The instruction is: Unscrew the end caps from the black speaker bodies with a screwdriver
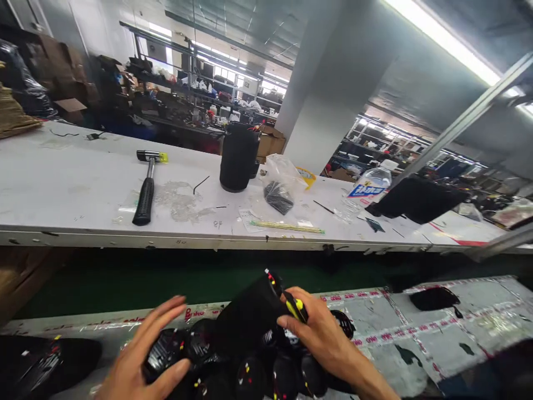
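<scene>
A black cylinder [250, 311] lies tilted over a cluster of similar black round parts [252, 378], with small red, yellow and white connectors showing at its upper end. My right hand [318, 328] is closed around a black-and-yellow handled tool [295, 305], right beside the cylinder's end. The tool's working end is hidden, so its kind does not show. At the cluster's left side my left hand [144, 355] is open, thumb and fingers spread around a black part with a shiny clear face [162, 353]. Whether the fingers touch it is unclear.
On the white bench [91, 189] ahead lie a black-handled mallet [145, 194], a standing black cylinder [239, 158], a plastic bag of dark pieces [280, 191] and a clear bottle [370, 186]. More black parts [434, 299] rest on the taped grey surface [370, 314] below.
</scene>
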A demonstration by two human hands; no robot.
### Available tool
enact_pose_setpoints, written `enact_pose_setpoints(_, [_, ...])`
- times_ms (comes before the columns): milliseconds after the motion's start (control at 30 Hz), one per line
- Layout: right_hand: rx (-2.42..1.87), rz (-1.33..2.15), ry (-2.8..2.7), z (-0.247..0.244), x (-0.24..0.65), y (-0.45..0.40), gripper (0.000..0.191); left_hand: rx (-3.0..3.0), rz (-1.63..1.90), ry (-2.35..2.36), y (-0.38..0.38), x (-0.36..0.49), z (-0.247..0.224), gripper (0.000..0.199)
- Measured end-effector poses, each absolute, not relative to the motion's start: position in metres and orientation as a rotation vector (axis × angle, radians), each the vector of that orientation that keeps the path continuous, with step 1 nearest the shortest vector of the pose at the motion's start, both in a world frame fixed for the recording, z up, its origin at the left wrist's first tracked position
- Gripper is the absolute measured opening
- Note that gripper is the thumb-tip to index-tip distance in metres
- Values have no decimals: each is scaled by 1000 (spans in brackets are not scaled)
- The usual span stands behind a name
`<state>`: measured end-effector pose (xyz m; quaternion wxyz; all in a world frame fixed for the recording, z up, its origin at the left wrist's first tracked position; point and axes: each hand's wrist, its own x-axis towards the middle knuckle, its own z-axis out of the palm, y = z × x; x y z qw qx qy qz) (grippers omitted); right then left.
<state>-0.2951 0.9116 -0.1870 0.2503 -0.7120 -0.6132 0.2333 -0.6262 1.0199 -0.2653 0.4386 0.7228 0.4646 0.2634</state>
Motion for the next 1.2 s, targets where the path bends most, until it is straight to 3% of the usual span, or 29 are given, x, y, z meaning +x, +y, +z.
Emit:
enact_pose_setpoints(167, [-1588,1107,-1375,-168,-333,875,19,1323,176,355,1018,-546,-212,100])
enact_pose_setpoints(233, [-1588,963,-1433,-177,-340,861,24,1177,116,238,1008,-536,-211,96])
enact_pose_setpoints(333, [-1791,436,-1586,-194,-349,835,29,1074,167,348,987,-539,-217,84])
enact_pose_setpoints(433, [-1926,68,-1858,-204,-361,813,13,1125,212,503,969,-550,-221,84])
enact_pose_setpoints(533, [-1990,-169,-2089,-204,-374,805,11,1256,235,571,959,-557,-216,82])
enact_pose_setpoints(833, [-2043,-310,-2232,-205,-385,807,31,1312,223,582,953,-563,-208,76])
enact_pose_setpoints(1200, [-2023,-472,-2263,-216,-393,802,32,1316,190,579,947,-573,-214,70])
